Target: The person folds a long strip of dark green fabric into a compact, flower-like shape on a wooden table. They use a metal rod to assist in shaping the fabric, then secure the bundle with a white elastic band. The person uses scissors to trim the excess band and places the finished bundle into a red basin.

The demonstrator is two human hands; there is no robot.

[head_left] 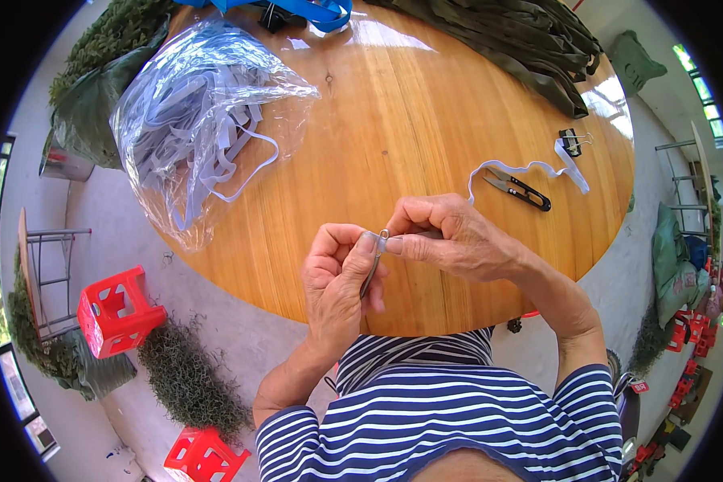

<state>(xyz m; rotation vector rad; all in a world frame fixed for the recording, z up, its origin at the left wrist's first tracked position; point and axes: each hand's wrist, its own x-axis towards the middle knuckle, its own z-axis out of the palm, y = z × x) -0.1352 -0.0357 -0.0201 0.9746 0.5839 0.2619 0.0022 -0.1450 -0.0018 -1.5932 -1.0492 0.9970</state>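
Observation:
My left hand (pixel 337 269) and my right hand (pixel 458 238) meet over the near edge of the round table. Thumbs and forefingers of both pinch a small metal wire loop (pixel 385 234) and the narrow band at it. A dark grey strip (pixel 369 277) hangs from the pinch beside my left fingers, and a bit of dark strip shows under my right forefinger. Beyond my right hand lie thread snips (pixel 530 194) with black handles. A white elastic band (pixel 530 167) curves past them to a black binder clip (pixel 570 143).
A clear plastic bag (pixel 209 120) of white bands lies at the table's (pixel 361 145) left. Dark green fabric strips (pixel 514 40) are heaped at the far right, blue straps (pixel 305 10) at the far edge. Red stools (pixel 120 312) and artificial greenery (pixel 193 381) stand on the floor at left.

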